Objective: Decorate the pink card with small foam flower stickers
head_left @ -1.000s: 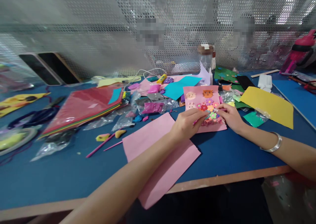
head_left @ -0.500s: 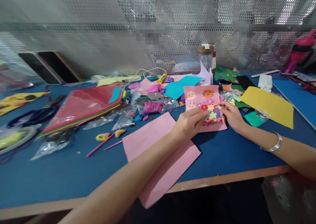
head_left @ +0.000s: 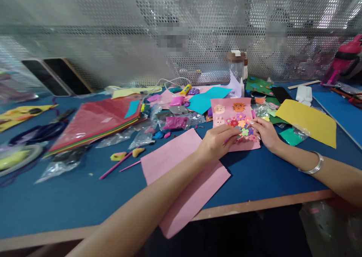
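A small pink sheet (head_left: 227, 102) lies in front of me, with an orange cat face (head_left: 238, 107) and pale animal faces down its left side. Bright foam-like flowers (head_left: 244, 131) crowd its lower right. My left hand (head_left: 216, 141) reaches over the sheet's lower left, its thumb and fingers closed together by the flowers. On the right edge, my right hand (head_left: 265, 133) has its thumb and forefinger pinched beside the flowers, other fingers curled. Whatever either hand pinches is too small or hidden to name. Under my left forearm rests a larger pink paper (head_left: 175, 157), overhanging the table edge.
A stack of coloured sheets (head_left: 96, 117) in clear plastic lies left, near scissors (head_left: 60, 123). Clay packets (head_left: 175, 122), a turquoise paper (head_left: 209, 98) and a brown-lidded bottle (head_left: 236, 66) stand behind. Yellow paper (head_left: 308, 119) lies right. Two phones (head_left: 53, 76) lean against the perforated panel.
My right thumb and forefinger have shifted slightly on the flowers. The left hand stays almost where it was, and the sheets have not moved.
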A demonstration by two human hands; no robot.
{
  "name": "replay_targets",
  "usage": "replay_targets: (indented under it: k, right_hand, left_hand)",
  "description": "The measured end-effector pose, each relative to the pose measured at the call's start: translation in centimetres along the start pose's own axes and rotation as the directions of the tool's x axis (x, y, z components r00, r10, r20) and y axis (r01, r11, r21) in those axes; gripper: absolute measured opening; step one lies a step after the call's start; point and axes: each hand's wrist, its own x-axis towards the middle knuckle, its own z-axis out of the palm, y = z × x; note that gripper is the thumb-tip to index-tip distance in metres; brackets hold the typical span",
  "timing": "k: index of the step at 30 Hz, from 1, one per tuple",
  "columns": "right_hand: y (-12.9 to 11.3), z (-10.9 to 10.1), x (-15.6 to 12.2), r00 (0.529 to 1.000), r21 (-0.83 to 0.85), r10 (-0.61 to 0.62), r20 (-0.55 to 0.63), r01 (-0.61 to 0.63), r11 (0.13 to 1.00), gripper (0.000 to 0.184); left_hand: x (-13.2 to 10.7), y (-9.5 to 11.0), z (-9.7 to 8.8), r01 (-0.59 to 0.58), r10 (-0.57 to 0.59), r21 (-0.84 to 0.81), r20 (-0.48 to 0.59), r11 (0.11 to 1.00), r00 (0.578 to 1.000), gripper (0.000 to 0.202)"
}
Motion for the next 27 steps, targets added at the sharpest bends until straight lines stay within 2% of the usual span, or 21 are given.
replay_targets:
  k: [4, 10, 17, 23, 27]
  right_hand:
    - [0.08, -0.08, 0.03, 1.0, -0.053, -0.022, -0.001, 0.021, 0.998, 0.017]
    - [-0.07, 0.05, -0.01, 1.0, -0.004, -0.009, 0.008, 0.009, 1.0, 0.015]
    - [-0.05, -0.06, -0.04, 1.0, -0.059, -0.022, -0.002, 0.022, 0.998, 0.018]
    - [-0.21, 0.08, -0.1, 1.0, -0.052, -0.028, 0.007, 0.028, 0.998, 0.018]
    - [-0.28, 0.1, -0.13, 1.0, -0.047, -0.024, 0.007, 0.024, 0.999, 0.018]
  left_hand:
    - [0.06, 0.02, -0.14, -0.012, 0.012, -0.018, 0.012, 1.0, 1.0, 0.008]
    - [-0.13, -0.13, 0.14, -0.013, 0.013, -0.004, -0.011, 1.0, 1.0, 0.015]
    - [0.1, 0.11, -0.27, 0.006, -0.005, -0.015, 0.031, 1.0, 0.999, 0.008]
    - [-0.07, -0.04, -0.05, -0.003, 0.003, -0.015, 0.021, 1.0, 1.0, 0.017]
    - [0.04, 0.0, -0.15, -0.008, 0.009, -0.027, 0.024, 1.0, 1.0, 0.012]
